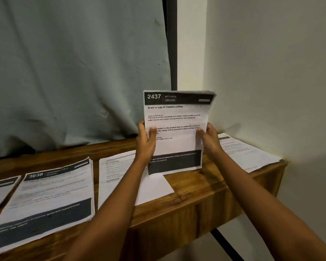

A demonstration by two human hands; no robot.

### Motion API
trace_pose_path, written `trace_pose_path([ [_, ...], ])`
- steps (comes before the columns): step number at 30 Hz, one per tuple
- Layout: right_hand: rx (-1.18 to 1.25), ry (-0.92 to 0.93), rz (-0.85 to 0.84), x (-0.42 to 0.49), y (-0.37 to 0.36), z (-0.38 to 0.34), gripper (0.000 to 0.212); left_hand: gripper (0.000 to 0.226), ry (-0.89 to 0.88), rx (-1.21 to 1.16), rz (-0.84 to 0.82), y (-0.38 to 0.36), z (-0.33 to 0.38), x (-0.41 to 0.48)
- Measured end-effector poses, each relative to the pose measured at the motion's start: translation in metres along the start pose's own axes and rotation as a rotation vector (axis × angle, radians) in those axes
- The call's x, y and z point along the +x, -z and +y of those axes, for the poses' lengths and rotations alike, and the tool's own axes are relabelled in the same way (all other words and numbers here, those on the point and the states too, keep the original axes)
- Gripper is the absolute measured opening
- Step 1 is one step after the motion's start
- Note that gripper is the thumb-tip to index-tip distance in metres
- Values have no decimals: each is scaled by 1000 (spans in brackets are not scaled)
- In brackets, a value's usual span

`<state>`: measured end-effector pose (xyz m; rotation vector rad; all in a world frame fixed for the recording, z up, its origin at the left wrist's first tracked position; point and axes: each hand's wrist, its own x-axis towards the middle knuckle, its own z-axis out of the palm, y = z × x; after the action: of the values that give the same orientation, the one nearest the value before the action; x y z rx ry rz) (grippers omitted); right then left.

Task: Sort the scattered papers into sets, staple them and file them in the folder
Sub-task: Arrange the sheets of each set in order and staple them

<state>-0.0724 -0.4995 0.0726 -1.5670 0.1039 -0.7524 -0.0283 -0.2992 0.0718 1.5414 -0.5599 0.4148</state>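
1. A wooden table (186, 200) before a grey curtain (73, 72) carries flat paper piles (51, 194).
2. Our left hand (146, 142) and right hand (210, 141) grip the 2437 set (175, 117) by its sides, upright on the table.
3. Our left arm (120, 194) covers part of one sheet (119, 172).

Bare arms here, both of them, uncovered from the frame's bottom edge up to the wrists; left hand (146, 143) and right hand (210, 141) bare too.

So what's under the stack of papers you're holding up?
The held stack stands over a flat white sheet and the wooden table. Its lower edge hides whether it touches them.
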Motion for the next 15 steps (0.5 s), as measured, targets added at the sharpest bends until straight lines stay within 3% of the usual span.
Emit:
trace_pose_path([
  [10,-2,59,79,5,1,5,30,30,-1,83,56,-14,-3,6],
  [15,-33,-13,75,12,2,11,31,23,27,44,29,-19,-13,0],
])
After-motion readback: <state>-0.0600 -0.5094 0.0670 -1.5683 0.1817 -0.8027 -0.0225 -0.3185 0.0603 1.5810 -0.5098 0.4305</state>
